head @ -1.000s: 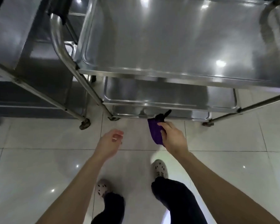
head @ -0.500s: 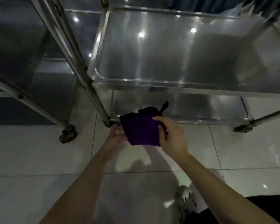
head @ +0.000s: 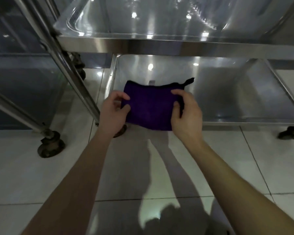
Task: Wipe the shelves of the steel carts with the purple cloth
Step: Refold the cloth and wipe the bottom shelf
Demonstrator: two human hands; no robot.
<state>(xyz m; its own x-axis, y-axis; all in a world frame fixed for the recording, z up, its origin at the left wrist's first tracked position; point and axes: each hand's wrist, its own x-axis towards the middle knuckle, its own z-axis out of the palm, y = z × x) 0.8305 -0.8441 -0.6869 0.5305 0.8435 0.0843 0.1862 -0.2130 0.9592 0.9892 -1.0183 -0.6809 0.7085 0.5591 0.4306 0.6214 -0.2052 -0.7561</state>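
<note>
Now that your left hand (head: 113, 114) has joined your right hand (head: 187, 116) pinching the purple cloth (head: 149, 106) spread at the front edge of the lower shelf (head: 236, 99), wiping seems imminent.

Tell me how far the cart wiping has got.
Done: nothing provable; no wiped patch shows. In hand: the left hand and right hand hold the purple cloth spread before the lower shelf. Left: wiping it and the upper shelf.
</note>
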